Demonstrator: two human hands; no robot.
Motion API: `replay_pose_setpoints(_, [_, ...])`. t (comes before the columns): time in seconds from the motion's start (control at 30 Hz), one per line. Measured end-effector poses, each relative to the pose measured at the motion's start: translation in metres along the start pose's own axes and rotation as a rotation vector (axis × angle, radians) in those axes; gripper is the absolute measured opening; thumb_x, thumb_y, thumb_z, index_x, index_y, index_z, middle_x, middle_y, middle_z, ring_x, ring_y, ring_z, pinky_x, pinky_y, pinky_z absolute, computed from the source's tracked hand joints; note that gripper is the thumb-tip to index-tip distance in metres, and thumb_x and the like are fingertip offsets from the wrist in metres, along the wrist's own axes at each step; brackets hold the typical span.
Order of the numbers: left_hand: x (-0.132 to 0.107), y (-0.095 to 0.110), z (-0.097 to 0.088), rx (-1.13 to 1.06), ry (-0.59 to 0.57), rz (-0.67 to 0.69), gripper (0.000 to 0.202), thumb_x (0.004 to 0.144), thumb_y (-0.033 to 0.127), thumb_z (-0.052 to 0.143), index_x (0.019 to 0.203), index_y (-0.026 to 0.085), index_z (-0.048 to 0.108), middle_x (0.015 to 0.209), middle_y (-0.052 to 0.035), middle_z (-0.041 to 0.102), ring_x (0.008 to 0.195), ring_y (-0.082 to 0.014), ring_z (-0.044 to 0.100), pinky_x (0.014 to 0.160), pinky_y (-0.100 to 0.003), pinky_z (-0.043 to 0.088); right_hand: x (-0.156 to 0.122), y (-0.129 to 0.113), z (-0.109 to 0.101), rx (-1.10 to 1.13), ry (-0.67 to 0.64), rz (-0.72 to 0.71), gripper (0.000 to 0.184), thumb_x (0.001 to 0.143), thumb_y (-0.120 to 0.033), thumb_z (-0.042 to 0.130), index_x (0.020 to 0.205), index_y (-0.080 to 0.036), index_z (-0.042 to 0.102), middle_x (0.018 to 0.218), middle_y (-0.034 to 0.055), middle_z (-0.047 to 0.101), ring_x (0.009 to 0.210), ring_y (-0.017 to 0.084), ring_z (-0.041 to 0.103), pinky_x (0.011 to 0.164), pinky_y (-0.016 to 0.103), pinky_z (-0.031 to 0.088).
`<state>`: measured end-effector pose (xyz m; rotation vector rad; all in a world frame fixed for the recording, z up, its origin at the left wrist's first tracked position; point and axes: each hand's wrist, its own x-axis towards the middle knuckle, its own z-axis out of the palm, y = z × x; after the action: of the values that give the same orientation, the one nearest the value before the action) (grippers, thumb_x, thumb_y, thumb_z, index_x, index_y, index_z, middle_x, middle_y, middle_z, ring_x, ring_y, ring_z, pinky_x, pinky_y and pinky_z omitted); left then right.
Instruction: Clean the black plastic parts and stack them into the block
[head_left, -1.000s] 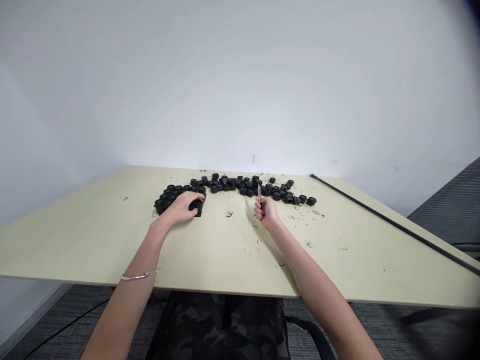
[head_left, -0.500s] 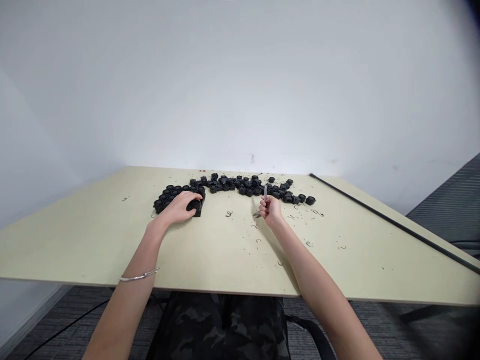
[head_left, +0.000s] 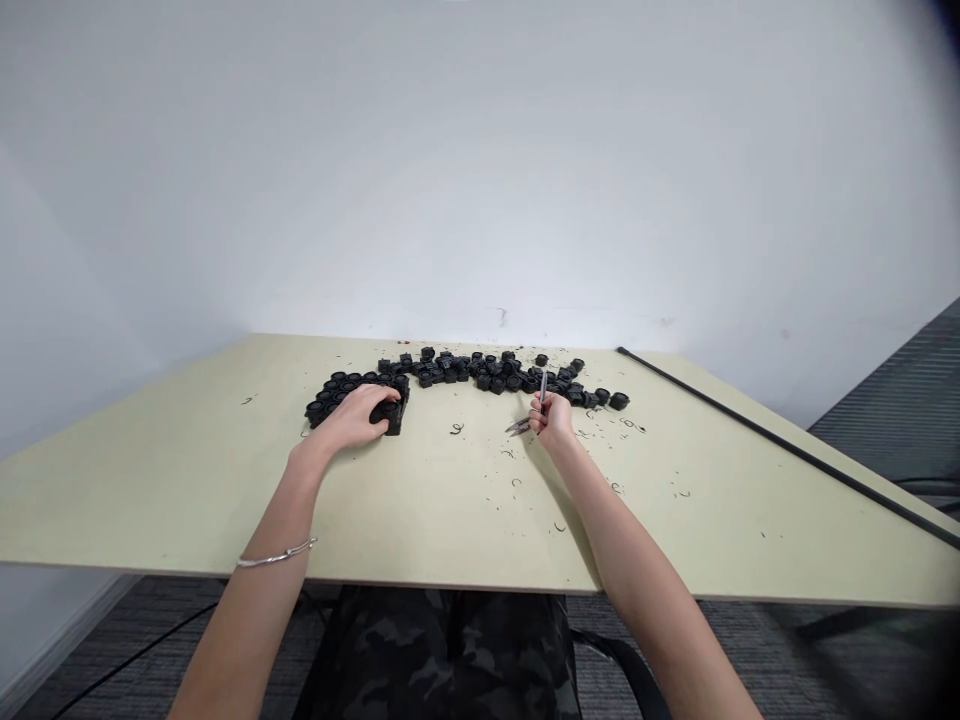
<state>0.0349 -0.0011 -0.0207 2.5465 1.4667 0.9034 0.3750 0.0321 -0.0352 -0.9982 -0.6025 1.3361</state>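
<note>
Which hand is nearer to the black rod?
Right. The right hand is left of the rod, holding a slim tool upright; the left hand is farther left, fingers on the black parts.

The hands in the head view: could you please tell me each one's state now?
Left hand: curled against black pieces; grip cannot be told.
Right hand: closed, holding a slim metallic tool.

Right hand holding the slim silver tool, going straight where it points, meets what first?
The right hand would probably meet the loose row of small black plastic-looking pieces first; its height is unclear, so it might pass above.
</note>
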Motion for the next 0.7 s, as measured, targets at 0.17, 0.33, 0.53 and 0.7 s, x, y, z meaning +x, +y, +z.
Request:
replay_pose_setpoints(0.17, [0.002,0.004,-0.002,0.043,0.045,0.058,0.040,0.067,0.026,0.055,0.107,0.021,0.059,0.116,-0.0111,0.059,0.114,-0.0305,0.049,0.100,-0.046,0.036,0.004,-0.001,-0.005,-0.041,0.032,-0.040,0.005,0.073,-0.017,0.038,0.072,-0.022,0.035,0.047,-0.0090,0.031,0.034,0.005,0.015,0.033,0.018,0.012])
replay_pose_setpoints(0.33, [0.004,0.004,-0.003,0.091,0.118,0.086,0.038,0.069,0.028,0.053,0.105,0.022,0.059,0.116,-0.0091,0.060,0.116,-0.0307,0.047,0.102,-0.048,0.033,0.008,-0.003,-0.011,-0.133,0.082,-0.102,0.006,0.074,-0.019,0.039,0.070,-0.022,0.036,0.046,-0.0087,0.031,0.033,0.005,0.017,0.033,0.019,0.014])
replay_pose_setpoints(0.53, [0.005,-0.003,0.001,0.156,0.161,0.144,0.034,0.072,0.029,0.051,0.104,0.022,0.058,0.112,-0.0091,0.061,0.115,-0.0298,0.048,0.102,-0.047,0.033,0.017,-0.007,-0.022,-0.349,0.207,-0.226,0.007,0.077,-0.018,0.038,0.072,-0.021,0.042,0.054,-0.0042,0.042,0.037,0.007,0.026,0.037,0.021,0.023])
replay_pose_setpoints(0.7, [0.005,-0.005,0.003,0.180,0.164,0.157,0.033,0.072,0.027,0.050,0.104,0.023,0.059,0.111,-0.0086,0.062,0.115,-0.0301,0.048,0.102,-0.046,0.032,0.020,-0.013,-0.037,-0.592,0.370,-0.397,0.020,0.079,-0.020,0.039,0.091,-0.020,0.054,0.096,0.0084,0.059,0.080,0.017,0.054,0.064,0.026,0.043])
